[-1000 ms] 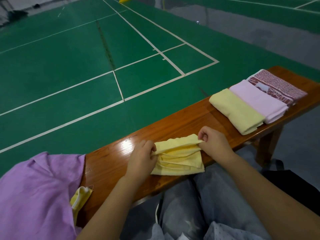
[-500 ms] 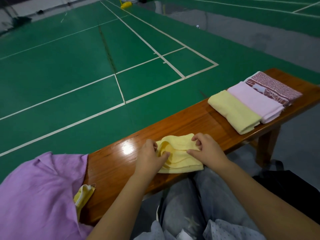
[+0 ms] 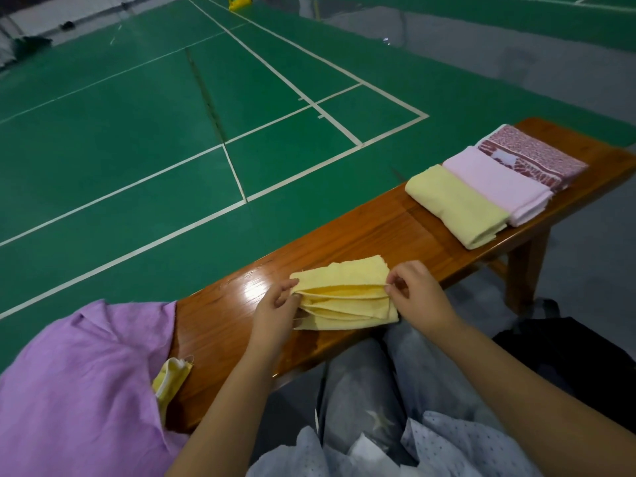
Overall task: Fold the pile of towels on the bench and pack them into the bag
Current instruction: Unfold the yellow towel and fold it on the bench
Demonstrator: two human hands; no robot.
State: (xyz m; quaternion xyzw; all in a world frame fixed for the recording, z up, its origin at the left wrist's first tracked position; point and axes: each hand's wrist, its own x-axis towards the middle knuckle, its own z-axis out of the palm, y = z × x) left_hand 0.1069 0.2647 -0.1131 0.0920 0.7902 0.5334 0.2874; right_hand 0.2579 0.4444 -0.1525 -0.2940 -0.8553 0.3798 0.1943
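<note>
Here, my left hand pinches the left edge of a small yellow towel, and my right hand pinches its right edge; it lies layered on the wooden bench straight ahead at twelve o'clock. Toward two o'clock sit three folded towels side by side: yellow folded towel, pink folded towel, patterned red towel. At eight o'clock lies purple cloth. A dark bag sits at four o'clock.
</note>
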